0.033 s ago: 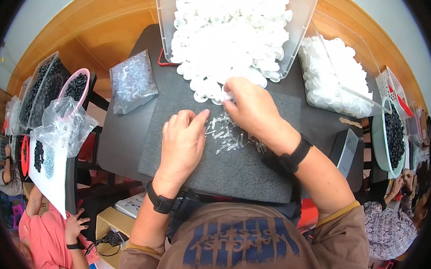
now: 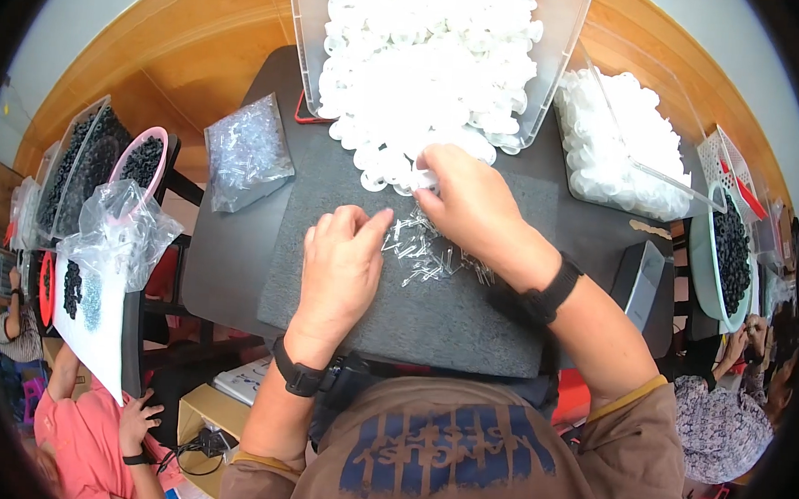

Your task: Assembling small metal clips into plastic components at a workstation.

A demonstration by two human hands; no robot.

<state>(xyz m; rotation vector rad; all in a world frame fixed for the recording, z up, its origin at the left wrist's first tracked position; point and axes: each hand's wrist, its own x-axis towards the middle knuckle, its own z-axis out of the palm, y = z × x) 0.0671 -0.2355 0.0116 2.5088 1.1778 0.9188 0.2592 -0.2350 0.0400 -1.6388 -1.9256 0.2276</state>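
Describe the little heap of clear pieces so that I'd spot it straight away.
Find the dark grey mat on the black table, near the big bin of white round pieces. On the mat, between the left hand and right forearm, lies the heap of clear pieces: thin, see-through sticks, scattered loose, unlike the white rounds beyond.

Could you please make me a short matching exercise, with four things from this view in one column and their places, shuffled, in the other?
Things
1. Right hand
2. Small clear pieces
3. Plastic bag of clear parts
4. Pale green basin

Places
A. On the dark table, left of the mat
B. At the far right, holding black parts
C. At the near edge of the heap of white pieces
D. Scattered loose on the dark grey mat, between the two hands

Right pairs: 1-C, 2-D, 3-A, 4-B
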